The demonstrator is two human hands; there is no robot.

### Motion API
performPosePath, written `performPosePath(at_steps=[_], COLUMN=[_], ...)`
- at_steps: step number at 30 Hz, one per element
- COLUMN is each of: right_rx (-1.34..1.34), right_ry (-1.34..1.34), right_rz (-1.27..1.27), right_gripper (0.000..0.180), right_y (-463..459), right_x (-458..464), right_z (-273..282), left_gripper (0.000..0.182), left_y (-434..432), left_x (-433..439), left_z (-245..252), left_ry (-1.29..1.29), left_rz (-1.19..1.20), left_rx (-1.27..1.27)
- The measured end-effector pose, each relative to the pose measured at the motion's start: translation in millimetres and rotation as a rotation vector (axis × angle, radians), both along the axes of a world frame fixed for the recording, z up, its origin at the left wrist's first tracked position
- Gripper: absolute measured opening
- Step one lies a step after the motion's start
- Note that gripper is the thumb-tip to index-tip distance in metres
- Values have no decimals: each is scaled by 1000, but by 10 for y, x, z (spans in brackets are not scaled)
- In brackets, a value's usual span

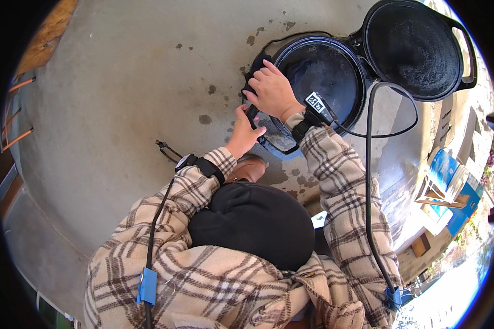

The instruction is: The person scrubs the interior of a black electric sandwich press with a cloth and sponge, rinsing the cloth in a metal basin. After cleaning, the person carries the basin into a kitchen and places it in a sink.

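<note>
A round black pan [317, 78], probably an electric griddle, rests on the concrete floor with its hinged lid [411, 49] swung open to the right. My right hand [273, 92] reaches over the pan's left rim, fingers curled on a black bundle [258, 65]; whether that is cloth or a pan part cannot be told. Just below it, my left hand [243, 133] pinches a short black piece [252, 112] between thumb and fingers. The pan's loop handle [278, 146] juts toward me, near the left thumb. The pan's inside looks dark and wet in patches.
A thin black cord [288, 38] runs behind the pan. Wet spots [205, 119] mark the concrete [127, 103]. A brown shoe [249, 167] is close to my left hand. Cables [368, 185] hang along both my sleeves. Blue and white items [444, 177] stand at right.
</note>
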State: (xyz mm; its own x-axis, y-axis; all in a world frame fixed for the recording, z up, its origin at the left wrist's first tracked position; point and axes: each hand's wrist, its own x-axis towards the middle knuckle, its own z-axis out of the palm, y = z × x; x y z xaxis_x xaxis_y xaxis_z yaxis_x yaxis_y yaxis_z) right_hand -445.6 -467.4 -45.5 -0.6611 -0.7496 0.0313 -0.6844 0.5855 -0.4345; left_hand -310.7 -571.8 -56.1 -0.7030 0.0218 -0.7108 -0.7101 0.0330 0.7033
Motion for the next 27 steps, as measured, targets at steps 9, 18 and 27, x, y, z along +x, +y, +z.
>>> performPosePath(at_steps=[9, 18, 27], right_rx=[-299, -798, -224], right_ry=[45, -723, -6], right_rz=[-152, -1067, -773], right_gripper=[26, 37, 28], right_y=[258, 1455, 875], right_x=[539, 1311, 1477], right_z=[-151, 497, 250], left_gripper=[46, 80, 47], left_y=[139, 200, 673], left_x=[-166, -410, -706], left_z=[-318, 290, 172], left_ry=[11, 37, -26], left_rz=[-328, -283, -193], left_rx=[-308, -90, 89])
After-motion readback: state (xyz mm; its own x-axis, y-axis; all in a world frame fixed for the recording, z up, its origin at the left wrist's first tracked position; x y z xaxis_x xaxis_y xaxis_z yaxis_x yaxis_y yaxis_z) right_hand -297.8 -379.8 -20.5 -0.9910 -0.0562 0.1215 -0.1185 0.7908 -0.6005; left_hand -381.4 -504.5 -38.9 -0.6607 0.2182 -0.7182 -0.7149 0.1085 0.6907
